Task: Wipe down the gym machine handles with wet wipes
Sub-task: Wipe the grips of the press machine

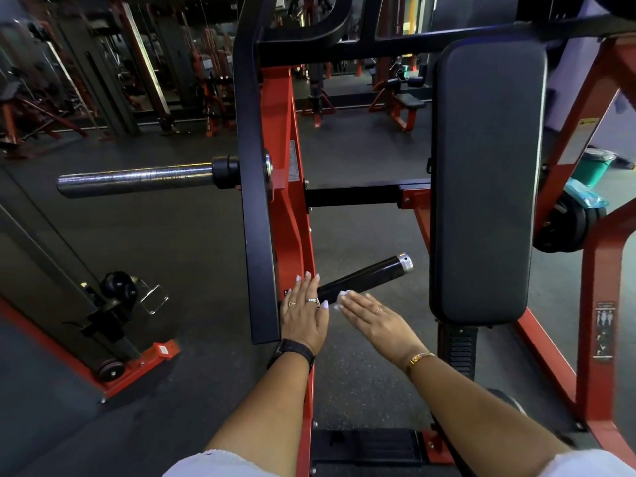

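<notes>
- Underfoot, the floor (pixel 361 160) is dark speckled rubber matting; the room is a dim gym with red-and-black machines standing across the background.
- Machine frame: a red upright (pixel 287 215) and a black upright (pixel 254 208) stand side by side in front of the person; a tall black back pad (pixel 485 180) stands to the right.
- A chrome plate-loading sleeve (pixel 134 179) projects leftward from the black upright, empty.
- Handle (pixel 364 275): a black cylindrical grip with a silver end cap. Its long axis runs diagonally, rising from the frame at lower left toward the cap at upper right, pointing at the back pad.
- Left hand (pixel 303 313): flat, fingers extended and spread, resting against the frame at the base of the handle; it holds nothing.
- Right hand (pixel 375 320): fingers extended and close together, pressing a small white wet wipe (pixel 344 295) against the lower end of the handle.
- Weight plates (pixel 568 225) hang at the far right, with a teal wipes packet (pixel 585 196) resting on top of them and a green bucket (pixel 593 168) behind.
</notes>
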{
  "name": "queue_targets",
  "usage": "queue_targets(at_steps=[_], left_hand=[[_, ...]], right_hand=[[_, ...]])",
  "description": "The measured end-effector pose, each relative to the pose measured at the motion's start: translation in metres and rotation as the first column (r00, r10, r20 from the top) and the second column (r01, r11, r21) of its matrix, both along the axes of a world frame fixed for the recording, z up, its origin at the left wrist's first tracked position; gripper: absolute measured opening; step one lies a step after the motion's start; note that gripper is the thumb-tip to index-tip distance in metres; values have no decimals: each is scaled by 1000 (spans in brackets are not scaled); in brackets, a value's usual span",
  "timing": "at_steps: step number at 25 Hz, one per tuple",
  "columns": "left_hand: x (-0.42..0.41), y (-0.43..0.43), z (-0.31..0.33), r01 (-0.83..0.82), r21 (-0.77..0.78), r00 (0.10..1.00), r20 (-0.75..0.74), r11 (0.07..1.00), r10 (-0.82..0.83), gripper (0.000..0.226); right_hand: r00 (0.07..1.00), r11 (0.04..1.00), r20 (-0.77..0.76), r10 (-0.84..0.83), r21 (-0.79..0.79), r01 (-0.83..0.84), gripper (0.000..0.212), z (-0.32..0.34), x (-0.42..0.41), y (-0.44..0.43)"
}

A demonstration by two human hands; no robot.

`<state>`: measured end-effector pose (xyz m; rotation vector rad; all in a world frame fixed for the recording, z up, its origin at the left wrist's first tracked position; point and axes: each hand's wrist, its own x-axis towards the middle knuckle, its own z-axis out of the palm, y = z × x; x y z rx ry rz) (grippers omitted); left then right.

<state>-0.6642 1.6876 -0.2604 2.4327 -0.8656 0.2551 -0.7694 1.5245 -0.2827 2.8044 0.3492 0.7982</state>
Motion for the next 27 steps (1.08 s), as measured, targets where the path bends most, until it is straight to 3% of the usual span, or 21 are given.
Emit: queue_targets(at_steps=[2, 3, 4, 5, 6, 7, 8, 9, 11, 13, 18, 24, 27], left_hand=[[1, 0, -1, 1, -9, 1000, 7, 1000, -1, 75], [1, 0, -2, 0, -8, 1000, 7, 1000, 0, 75], [1, -1, -3, -4, -4, 1000, 8, 1000, 4, 75], [1, -1, -3, -9, 3, 1000, 13, 1000, 9, 75], [1, -2, -3, -11, 8, 1000, 18, 1000, 11, 75], [1, -2, -3, -13, 11, 1000, 21, 1000, 13, 76], [1, -3, -1, -15, 11, 1000, 21, 1000, 14, 76], [0, -3, 0, -16, 11, 1000, 17, 1000, 16, 77], [-1, -2, 2, -9, 4, 1000, 14, 1000, 9, 79], [-2, -1, 2, 2, -13, 1000, 18, 1000, -2, 77], [3, -2, -5, -14, -28, 999, 51, 1000, 15, 71], [1, -2, -3, 33, 17, 995, 99, 999, -34, 68], [-1, -11, 0, 116, 59, 979, 163, 991, -124, 61]], right_hand=[[990, 981, -20, -136, 138, 138, 82, -6, -14, -13], [962, 905, -69, -265, 327, 272, 85, -8, -19, -13], [903, 706, -177, -391, 572, 417, 80, -7, -22, -7], [828, 340, -341, -446, 791, 509, 68, -2, -18, 5], [781, -125, -503, -370, 860, 495, 55, 6, -10, 19], [808, -487, -545, -223, 781, 392, 43, 12, 2, 32], [882, -695, -462, -96, 665, 272, 33, 18, 14, 46], [935, -801, -354, -8, 562, 206, 25, 24, 26, 58], [973, -895, -221, 63, 418, 152, 19, 36, 45, 73], [975, -965, -216, 47, 244, 101, 20, 43, 57, 68], [986, -993, -145, -77, -75, -88, 33, 66, 45, 4], [959, -943, -56, -277, -174, -282, 35, 68, 27, -42], [934, -934, -26, -356, -7, -356, 45, 73, 20, -43]])
